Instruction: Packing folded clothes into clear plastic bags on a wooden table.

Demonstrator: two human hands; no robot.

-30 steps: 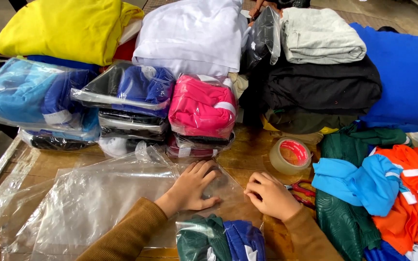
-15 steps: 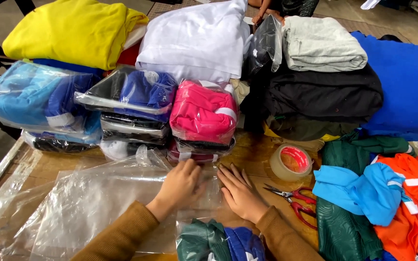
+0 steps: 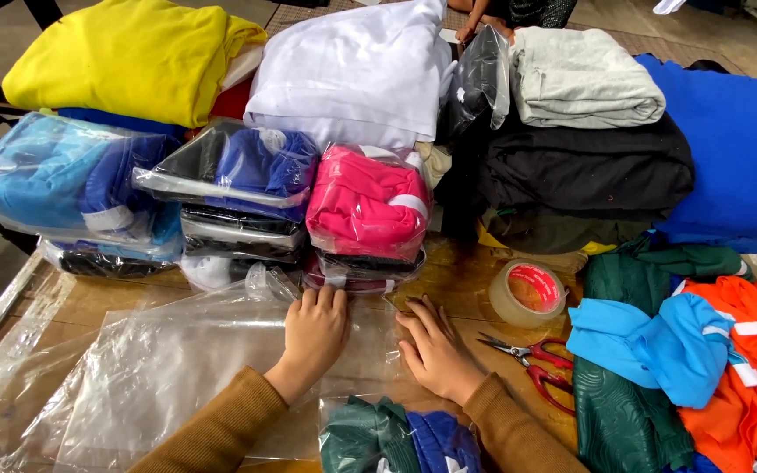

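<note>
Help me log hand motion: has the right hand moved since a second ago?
Yes. The right hand slid left, away from the tape roll, and now lies flat beside the left hand.

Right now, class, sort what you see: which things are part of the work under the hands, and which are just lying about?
In hand:
left hand
right hand
clear bag
green and blue clothes

Lying about:
tape roll
scissors
pink packed garment
yellow pile
orange garment

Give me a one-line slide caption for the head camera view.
Left hand and right hand press flat on a clear plastic bag holding folded clothes, beside tape roll and scissors.
</note>
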